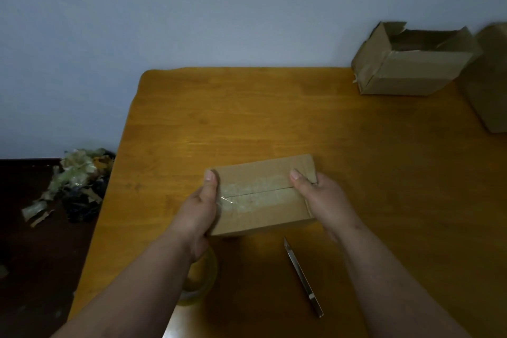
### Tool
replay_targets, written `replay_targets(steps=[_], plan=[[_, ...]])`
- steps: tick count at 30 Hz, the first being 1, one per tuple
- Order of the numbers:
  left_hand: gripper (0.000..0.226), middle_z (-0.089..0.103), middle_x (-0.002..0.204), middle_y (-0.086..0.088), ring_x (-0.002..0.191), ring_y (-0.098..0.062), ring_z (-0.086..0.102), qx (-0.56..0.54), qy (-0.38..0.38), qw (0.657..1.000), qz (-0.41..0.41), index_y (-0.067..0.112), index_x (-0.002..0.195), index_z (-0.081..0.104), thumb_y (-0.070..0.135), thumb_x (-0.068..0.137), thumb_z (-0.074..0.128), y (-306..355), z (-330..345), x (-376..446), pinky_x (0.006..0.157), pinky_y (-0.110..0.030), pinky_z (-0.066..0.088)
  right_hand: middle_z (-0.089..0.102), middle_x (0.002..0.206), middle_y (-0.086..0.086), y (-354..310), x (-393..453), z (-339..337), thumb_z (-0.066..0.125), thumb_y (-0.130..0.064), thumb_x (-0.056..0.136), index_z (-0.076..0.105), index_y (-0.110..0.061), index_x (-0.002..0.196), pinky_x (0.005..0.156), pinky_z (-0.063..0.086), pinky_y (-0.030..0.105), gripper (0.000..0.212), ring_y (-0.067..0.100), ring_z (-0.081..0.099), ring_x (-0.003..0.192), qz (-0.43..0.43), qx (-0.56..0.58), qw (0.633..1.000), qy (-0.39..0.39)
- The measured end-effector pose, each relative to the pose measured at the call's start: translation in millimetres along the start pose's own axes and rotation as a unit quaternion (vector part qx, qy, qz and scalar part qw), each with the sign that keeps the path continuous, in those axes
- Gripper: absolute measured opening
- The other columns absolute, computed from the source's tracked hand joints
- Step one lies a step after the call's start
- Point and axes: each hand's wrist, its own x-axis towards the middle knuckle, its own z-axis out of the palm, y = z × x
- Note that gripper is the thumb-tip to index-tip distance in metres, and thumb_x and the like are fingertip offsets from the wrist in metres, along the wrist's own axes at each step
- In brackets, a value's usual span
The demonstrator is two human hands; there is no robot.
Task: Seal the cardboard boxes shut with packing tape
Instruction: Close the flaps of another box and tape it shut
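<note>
Both hands, left hand (201,202) and right hand (319,195), clasp the small brown cardboard box (263,196) by its ends. Each grip is curled closed, thumbs on top, probably steadying it to press down the clear tape strip (255,195).

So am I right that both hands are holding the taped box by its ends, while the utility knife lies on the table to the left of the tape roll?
Not quite. The head view shows the utility knife lying to the right of the tape roll, not left. The rest holds: left hand and right hand grip the taped box by its ends, and the knife lies on the table.
</note>
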Motion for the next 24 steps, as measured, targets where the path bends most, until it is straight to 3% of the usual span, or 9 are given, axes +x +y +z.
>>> replay_targets(steps=[4, 7, 10, 12, 15, 17, 19, 21, 24], plan=[[0.062, 0.075, 0.092, -0.015, 0.084, -0.032, 0.071, -0.107, -0.009, 0.991, -0.076, 0.018, 0.105, 0.067, 0.071, 0.091, 0.036, -3.5, -0.8, 3.1, 0.083, -0.046, 0.055, 0.069, 0.119, 0.008, 13.0, -1.5, -10.1, 0.041, -0.074, 0.083, 0.061, -0.026, 0.122, 0.108, 0.039, 0.053, 0.066, 0.026, 0.062, 0.114, 0.104, 0.187, 0.975, -0.058], [0.067, 0.074, 0.105, -0.013, 0.090, -0.032, 0.072, -0.127, -0.058, 0.985, -0.103, 0.022, 0.113, 0.071, 0.074, 0.088, 0.038, -4.2, -1.2, 5.0, 0.085, -0.046, 0.054, 0.069, 0.119, 0.010, 20.7, -3.4, -13.1, 0.047, -0.072, 0.077, 0.061, -0.026, 0.128, 0.110, 0.035, 0.057, 0.070, 0.030, 0.063, 0.115, 0.113, 0.235, 0.963, -0.073], [0.048, 0.075, 0.101, -0.012, 0.082, -0.029, 0.073, -0.113, -0.088, 0.988, -0.051, 0.018, 0.103, 0.074, 0.055, 0.096, 0.044, 10.1, -11.2, 3.7, 0.069, -0.041, 0.059, 0.068, 0.120, 0.015, 18.0, -6.1, -26.2, 0.048, -0.045, 0.089, 0.062, -0.016, 0.127, 0.084, 0.055, 0.047, 0.050, 0.031, 0.067, 0.107, 0.065, 0.344, 0.933, -0.087], [0.034, 0.074, 0.099, -0.009, 0.084, -0.026, 0.071, -0.133, -0.091, 0.987, 0.015, 0.019, 0.096, 0.073, 0.037, 0.096, 0.045, 27.1, -19.6, 3.8, 0.069, -0.039, 0.057, 0.069, 0.112, 0.013, 13.8, -6.1, -34.0, 0.059, -0.044, 0.081, 0.070, -0.012, 0.110, 0.073, 0.057, 0.039, 0.045, 0.028, 0.068, 0.099, 0.021, 0.425, 0.902, -0.076], [0.042, 0.067, 0.126, -0.005, 0.116, -0.026, 0.062, -0.099, -0.083, 0.989, 0.069, 0.025, 0.118, 0.068, 0.055, 0.092, 0.052, 38.1, -21.1, 10.1, 0.096, -0.047, 0.049, 0.073, 0.102, 0.005, 6.9, -3.9, -23.2, 0.048, -0.057, 0.091, 0.066, -0.020, 0.105, 0.075, 0.052, 0.039, 0.044, 0.022, 0.072, 0.092, -0.008, 0.362, 0.932, -0.017], [0.062, 0.072, 0.116, -0.009, 0.109, -0.031, 0.067, -0.007, -0.078, 0.996, 0.033, 0.026, 0.120, 0.065, 0.074, 0.084, 0.047, 32.2, -10.5, 10.1, 0.094, -0.050, 0.052, 0.073, 0.111, -0.001, 3.0, -3.5, -2.3, 0.040, -0.074, 0.088, 0.059, -0.038, 0.122, 0.087, 0.051, 0.050, 0.053, 0.023, 0.070, 0.101, 0.027, 0.273, 0.961, -0.025], [0.063, 0.075, 0.101, -0.012, 0.095, -0.034, 0.071, 0.045, -0.059, 0.997, 0.004, 0.026, 0.118, 0.063, 0.076, 0.086, 0.041, 19.9, -1.7, 14.1, 0.087, -0.048, 0.056, 0.058, 0.139, -0.004, 7.9, 2.5, 12.3, 0.051, -0.095, 0.060, 0.041, -0.059, 0.134, 0.104, 0.038, 0.064, 0.083, 0.029, 0.056, 0.126, 0.069, 0.206, 0.976, -0.026], [0.061, 0.073, 0.107, -0.010, 0.098, -0.034, 0.068, 0.064, -0.022, 0.998, 0.006, 0.029, 0.127, 0.058, 0.073, 0.089, 0.042, 9.8, -2.3, 23.0, 0.092, -0.052, 0.053, 0.054, 0.143, -0.001, 14.1, 15.5, 16.8, 0.056, -0.097, 0.050, 0.038, -0.055, 0.139, 0.105, 0.038, 0.064, 0.100, 0.030, 0.053, 0.128, 0.099, 0.201, 0.974, -0.030], [0.063, 0.068, 0.118, -0.008, 0.105, -0.033, 0.065, 0.089, -0.004, 0.996, 0.007, 0.033, 0.137, 0.050, 0.073, 0.088, 0.044, 3.8, -10.9, 36.0, 0.097, -0.054, 0.050, 0.067, 0.123, 0.008, 1.7, 20.8, 18.3, 0.050, -0.079, 0.080, 0.048, -0.039, 0.139, 0.089, 0.054, 0.056, 0.071, 0.032, 0.067, 0.106, 0.174, 0.196, 0.964, -0.041]])
